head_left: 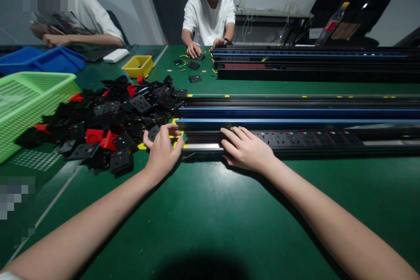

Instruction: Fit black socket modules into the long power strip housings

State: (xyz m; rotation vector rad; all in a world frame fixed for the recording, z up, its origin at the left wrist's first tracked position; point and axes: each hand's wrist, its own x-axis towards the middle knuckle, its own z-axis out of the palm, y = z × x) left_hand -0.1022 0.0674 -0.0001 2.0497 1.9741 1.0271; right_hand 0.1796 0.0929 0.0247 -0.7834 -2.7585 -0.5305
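My left hand [163, 148] hovers at the left end of a long black power strip rail [311, 140], fingers curled and apart, holding nothing. It is next to a heap of black and red socket modules [108, 122]. My right hand [246, 148] lies flat on the rail, fingers stretched out over its bare metal end, just left of a row of fitted socket modules [305, 138].
A green mesh basket [29, 105] stands at the left, with blue bins [42, 60] and a yellow tray [138, 66] behind. More long rails [311, 63] lie further back. A person in a white shirt [210, 17] works opposite; another sits at the far left.
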